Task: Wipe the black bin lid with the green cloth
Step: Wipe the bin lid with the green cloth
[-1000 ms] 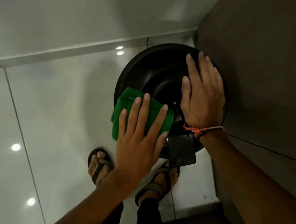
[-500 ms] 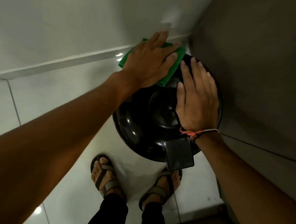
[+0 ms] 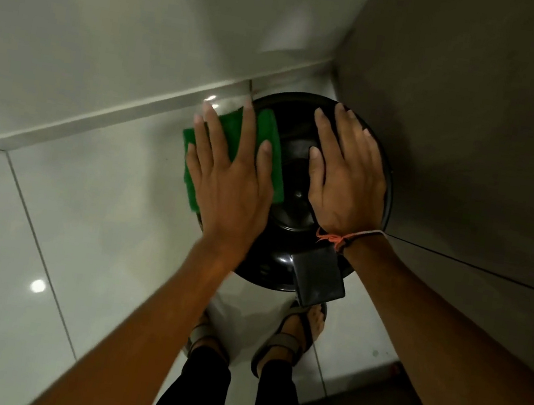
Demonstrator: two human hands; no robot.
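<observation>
A round glossy black bin lid (image 3: 288, 212) sits in the corner, seen from above, with a flat black pedal tab (image 3: 316, 277) at its near edge. My left hand (image 3: 228, 175) lies flat with fingers spread on a folded green cloth (image 3: 273, 141), pressing it onto the lid's left side. The cloth hangs a little over the lid's left rim. My right hand (image 3: 345, 176) rests flat on the lid's right half, fingers together, with an orange thread around the wrist.
A dark wall (image 3: 477, 129) stands close on the right and a pale wall (image 3: 112, 23) runs behind the bin. Glossy white floor tiles (image 3: 45, 238) spread to the left. My sandalled feet (image 3: 294, 334) stand just below the bin.
My left hand has slid the green cloth from the lid's far rim round to its left side. My right hand has stayed flat on the right half.
</observation>
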